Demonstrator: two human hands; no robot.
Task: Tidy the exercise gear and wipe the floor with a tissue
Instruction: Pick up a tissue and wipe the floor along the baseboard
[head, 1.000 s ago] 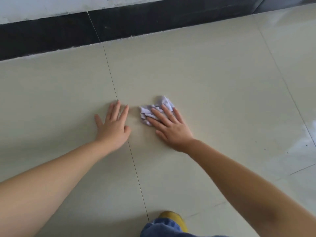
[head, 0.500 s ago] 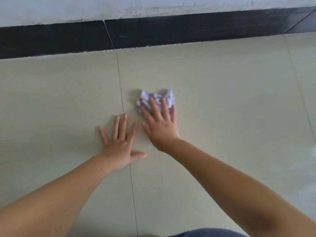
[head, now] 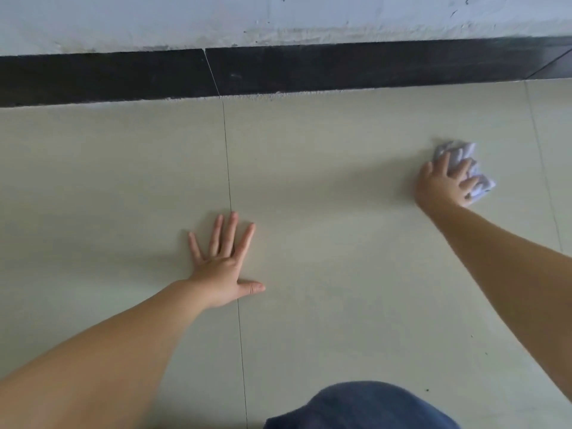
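Observation:
A crumpled white tissue (head: pixel 478 178) lies on the beige tiled floor (head: pixel 334 243) at the far right. My right hand (head: pixel 442 184) presses down on it, fingers spread over the paper, arm stretched out to the right. My left hand (head: pixel 224 258) rests flat on the floor near the middle, palm down, fingers apart, right on a tile seam and holding nothing. No exercise gear is in view.
A black skirting band (head: pixel 309 69) runs along the foot of a white wall (head: pixel 278 17) at the top. A knee in blue denim (head: pixel 362 407) shows at the bottom edge. A few dark specks dot the floor at the lower right.
My right hand has swept the tissue far to the right, away from my left hand. The left hand stays planted on the floor.

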